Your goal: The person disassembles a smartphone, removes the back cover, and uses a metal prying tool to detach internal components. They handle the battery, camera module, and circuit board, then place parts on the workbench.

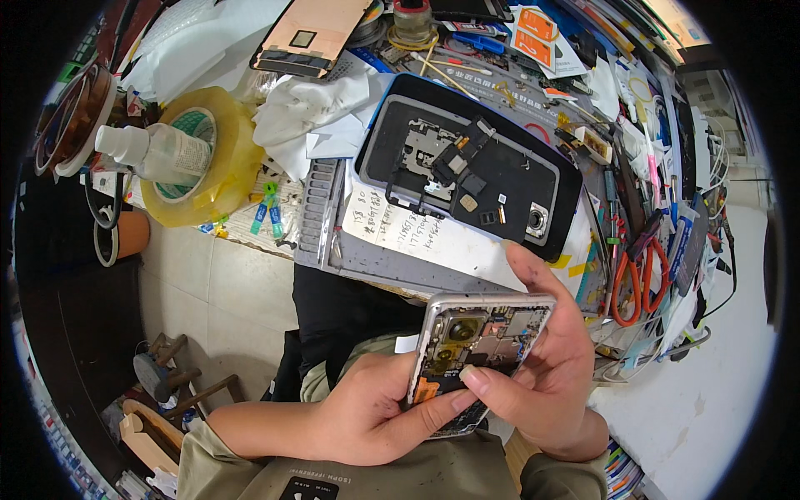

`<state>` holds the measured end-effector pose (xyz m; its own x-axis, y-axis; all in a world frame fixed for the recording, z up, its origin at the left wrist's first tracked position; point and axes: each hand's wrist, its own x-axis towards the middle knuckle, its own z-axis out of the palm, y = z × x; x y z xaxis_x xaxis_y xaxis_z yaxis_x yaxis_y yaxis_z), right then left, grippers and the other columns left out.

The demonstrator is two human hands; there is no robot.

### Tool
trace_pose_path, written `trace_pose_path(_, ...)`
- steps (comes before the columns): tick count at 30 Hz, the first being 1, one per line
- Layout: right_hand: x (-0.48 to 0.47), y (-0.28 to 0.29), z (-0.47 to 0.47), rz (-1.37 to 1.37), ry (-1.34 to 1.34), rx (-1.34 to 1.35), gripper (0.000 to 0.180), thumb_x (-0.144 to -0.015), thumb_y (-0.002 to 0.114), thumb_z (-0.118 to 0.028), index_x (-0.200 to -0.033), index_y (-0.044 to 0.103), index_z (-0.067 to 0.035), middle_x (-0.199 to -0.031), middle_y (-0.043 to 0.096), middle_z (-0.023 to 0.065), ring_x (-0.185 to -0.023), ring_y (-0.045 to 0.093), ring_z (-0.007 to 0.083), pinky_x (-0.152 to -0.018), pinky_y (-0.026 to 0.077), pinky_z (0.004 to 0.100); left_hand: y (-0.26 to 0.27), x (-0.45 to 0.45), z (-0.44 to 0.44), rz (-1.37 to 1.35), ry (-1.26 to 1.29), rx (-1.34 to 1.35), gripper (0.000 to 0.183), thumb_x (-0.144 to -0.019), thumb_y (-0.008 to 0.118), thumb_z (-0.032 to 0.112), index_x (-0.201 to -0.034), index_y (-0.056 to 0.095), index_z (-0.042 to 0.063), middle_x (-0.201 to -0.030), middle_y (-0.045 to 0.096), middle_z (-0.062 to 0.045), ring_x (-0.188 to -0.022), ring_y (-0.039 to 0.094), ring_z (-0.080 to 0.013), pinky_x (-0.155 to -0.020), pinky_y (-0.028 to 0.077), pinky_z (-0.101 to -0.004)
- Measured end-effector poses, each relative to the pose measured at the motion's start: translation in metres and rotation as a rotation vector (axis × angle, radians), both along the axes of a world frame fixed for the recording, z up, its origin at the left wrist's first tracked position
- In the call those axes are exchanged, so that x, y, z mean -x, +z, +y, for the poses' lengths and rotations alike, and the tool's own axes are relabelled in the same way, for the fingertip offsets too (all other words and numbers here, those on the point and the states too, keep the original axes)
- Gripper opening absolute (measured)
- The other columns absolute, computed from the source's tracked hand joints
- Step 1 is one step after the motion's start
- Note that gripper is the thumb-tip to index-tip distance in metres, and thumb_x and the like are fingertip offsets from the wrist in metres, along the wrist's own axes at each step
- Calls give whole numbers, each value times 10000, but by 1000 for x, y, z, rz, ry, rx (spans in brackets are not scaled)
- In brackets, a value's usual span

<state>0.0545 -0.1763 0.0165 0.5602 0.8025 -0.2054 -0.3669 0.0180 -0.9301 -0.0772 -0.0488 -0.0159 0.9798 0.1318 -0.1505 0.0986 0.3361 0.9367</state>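
Both my hands grip an opened smartphone close to my body, its inside facing up. The camera module, circuit board and an orange flex piece are exposed. My left hand holds the phone's left edge, thumb laid across its lower part. My right hand wraps the right side, with its thumb on the middle and a finger beyond the top edge. The fingers underneath are hidden. On the bench beyond lies a dark phone back cover bearing loose brackets, small parts and a camera ring.
A paper with handwriting lies under the cover. To the left, a spray bottle rests against a tape roll. Orange-handled cutters and other tools crowd the right. A detached screen panel lies at the back. A wooden stool stands below.
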Motion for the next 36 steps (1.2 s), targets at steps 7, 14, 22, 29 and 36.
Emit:
trace_pose_path(7,0,0,-1,25,17,13,785,-804,588,171,-1457,158,100,-1430,363,217,-1233,523,242,-1017,437,341,1,1,2,32,-25,-8,124,-923,627,49,-1034,611,-6,-629,560,-15,-535,488,-77,-482,378,-257)
trace_pose_path(14,3,-5,1,63,-39,-29,849,-787,570,187,-1486,99,83,-1426,377,216,-1244,513,252,-1014,430,341,-3,1,-2,32,4,-12,126,-919,629,40,-1035,609,-6,-642,564,-18,-546,494,-78,-492,383,-258)
trace_pose_path(22,2,-7,1,63,-46,-29,874,-784,572,180,-1498,80,67,-1431,380,212,-1245,506,242,-1018,415,334,-6,2,-4,31,15,34,159,-918,626,28,-1069,597,-10,-652,564,-6,-558,490,-74,-505,388,-251)
trace_pose_path(29,1,-8,-1,47,-11,-26,873,-806,562,173,-1502,48,60,-1428,395,218,-1255,499,239,-1017,405,324,-9,1,-3,24,4,18,184,-920,624,22,-1099,596,-10,-671,570,1,-566,483,-64,-510,388,-246)
trace_pose_path(36,1,-1,-6,186,-40,-41,783,-864,511,154,-1494,53,77,-1342,514,238,-1228,530,233,-1023,381,315,-7,0,-3,58,41,109,183,-925,625,31,-1100,597,-14,-698,595,0,-582,511,-61,-519,393,-234)
